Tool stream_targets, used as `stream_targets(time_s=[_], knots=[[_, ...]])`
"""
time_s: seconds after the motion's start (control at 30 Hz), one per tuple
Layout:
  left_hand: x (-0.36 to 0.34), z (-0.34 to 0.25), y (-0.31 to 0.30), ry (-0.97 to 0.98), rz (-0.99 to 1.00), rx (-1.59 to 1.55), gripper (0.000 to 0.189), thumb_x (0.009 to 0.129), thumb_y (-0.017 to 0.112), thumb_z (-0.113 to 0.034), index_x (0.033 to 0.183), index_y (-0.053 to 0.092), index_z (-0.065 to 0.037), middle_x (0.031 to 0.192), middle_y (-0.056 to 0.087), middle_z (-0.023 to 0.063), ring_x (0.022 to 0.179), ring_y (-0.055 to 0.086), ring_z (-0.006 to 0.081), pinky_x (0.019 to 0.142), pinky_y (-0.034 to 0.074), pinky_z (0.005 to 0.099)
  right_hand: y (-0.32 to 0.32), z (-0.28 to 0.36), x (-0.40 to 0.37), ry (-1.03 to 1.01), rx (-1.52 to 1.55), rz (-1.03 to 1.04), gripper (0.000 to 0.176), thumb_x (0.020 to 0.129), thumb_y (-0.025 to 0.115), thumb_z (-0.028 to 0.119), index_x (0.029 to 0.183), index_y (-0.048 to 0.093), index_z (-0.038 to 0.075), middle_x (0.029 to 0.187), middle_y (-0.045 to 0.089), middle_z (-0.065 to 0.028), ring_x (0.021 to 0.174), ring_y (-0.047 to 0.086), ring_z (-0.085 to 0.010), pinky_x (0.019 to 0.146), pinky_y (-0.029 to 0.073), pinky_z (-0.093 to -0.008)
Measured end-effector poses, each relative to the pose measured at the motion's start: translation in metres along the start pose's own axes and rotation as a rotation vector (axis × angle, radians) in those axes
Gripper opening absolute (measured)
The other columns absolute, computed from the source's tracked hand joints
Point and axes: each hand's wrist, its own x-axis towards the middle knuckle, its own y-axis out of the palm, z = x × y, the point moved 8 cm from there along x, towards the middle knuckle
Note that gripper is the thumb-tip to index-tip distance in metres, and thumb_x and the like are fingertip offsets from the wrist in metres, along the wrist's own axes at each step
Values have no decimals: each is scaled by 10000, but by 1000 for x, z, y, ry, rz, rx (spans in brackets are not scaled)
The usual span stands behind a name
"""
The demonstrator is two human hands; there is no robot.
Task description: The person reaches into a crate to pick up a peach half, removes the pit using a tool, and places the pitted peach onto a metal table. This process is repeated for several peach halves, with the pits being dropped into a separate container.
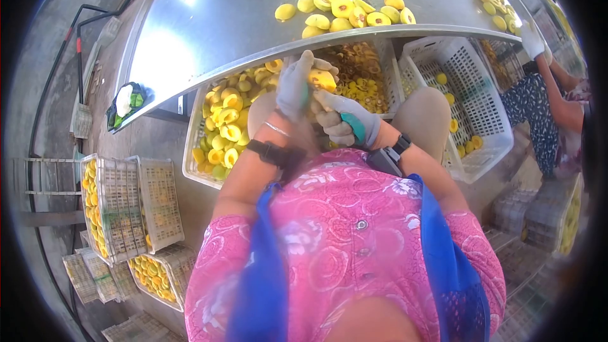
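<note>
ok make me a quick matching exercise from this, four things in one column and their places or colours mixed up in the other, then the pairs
1 yellow fruit piece
2 green-and-black bundle
3 white crate
4 straps

A beyond the right knee
B blue
C between left hand and right hand
D metal table's left corner

Pairs: 1-C, 2-D, 3-A, 4-B

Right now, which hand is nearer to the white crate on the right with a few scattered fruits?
Right. The right hand is left of the crate, with the right knee between; the left hand is farther left.
</note>
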Motion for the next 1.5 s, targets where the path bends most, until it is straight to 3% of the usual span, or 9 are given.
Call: stream_targets(time_s=[0.07, 0.17, 0.27, 0.47, 0.57, 0.67, 0.87, 1.17, 1.5], knots=[[-1, 2, 0, -15, 0, -78, 337, 1054, 485, -331, 1080, 541, 0, 913, 691, 197, 772, 695, 275, 673, 601, 373, 6, 1, -2, -25, 20, 31, 299, 1063, 464, 455, 1035, 511, 162, 634, 358, 96, 400, 298, -29, 326, 209, -220], [2, 17, -9, -67, 25, -160, 515, 998, 557, -520, 986, 645, -13, 1010, 702, 206, 885, 706, 302, 745, 612, 404, 8, 2, -3, -54, 9, 17, 333, 1023, 528, 497, 1012, 544, 165, 629, 355, 116, 416, 269, -11, 355, 192, -191], [-1, 25, -8, -113, -27, -328, 502, 1002, 551, -516, 984, 639, -22, 1062, 692, 202, 920, 703, 306, 727, 619, 418, 11, 3, -5, -60, -17, -31, 329, 1024, 530, 491, 1012, 544, 163, 636, 357, 114, 421, 276, -12, 354, 193, -194], [9, 16, -13, 7, 212, -118, 496, 1029, 523, -472, 1107, 652, 0, 1131, 684, 170, 995, 682, 265, 901, 573, 389, -8, 2, -4, 7, -50, -51, 323, 1021, 531, 496, 984, 535, 176, 613, 349, 117, 407, 262, -20, 358, 183, -205], [6, -7, -3, -70, 354, 50, 490, 1042, 512, -446, 1157, 652, 10, 1089, 701, 144, 998, 673, 215, 919, 544, 350, -19, 3, -3, 47, -111, -104, 324, 1048, 475, 504, 1018, 556, 192, 608, 328, 99, 383, 246, -24, 324, 170, -220], [8, -1, -6, -60, 322, 367, 455, 1052, 505, -405, 1152, 653, 13, 1012, 717, 118, 917, 677, 181, 835, 550, 323, -16, 0, 0, 61, -151, -131, 303, 1051, 474, 495, 1024, 551, 203, 604, 321, 100, 379, 245, -25, 323, 169, -220], [-5, 6, -10, -11, 73, 86, 512, 1050, 486, -445, 900, 701, -5, 828, 695, 94, 736, 642, 150, 695, 518, 284, -7, -14, 3, 71, 53, 5, 288, 1066, 441, 481, 1046, 533, 209, 618, 348, 99, 383, 268, -36, 316, 177, -229], [-8, 28, -31, -38, -99, -304, 435, 996, 586, -450, 987, 664, -23, 931, 710, 178, 818, 702, 286, 707, 605, 393, -1, -14, 5, 66, 23, -22, 295, 1073, 433, 463, 1050, 529, 185, 640, 381, 95, 404, 302, -39, 325, 201, -228], [-17, 43, -33, -122, -101, -506, 429, 989, 599, -454, 1009, 656, -30, 954, 705, 176, 843, 697, 312, 721, 604, 426, -1, -23, 6, 51, 54, -3, 298, 1074, 439, 455, 1047, 520, 169, 643, 357, 105, 403, 276, -27, 335, 200, -223]])
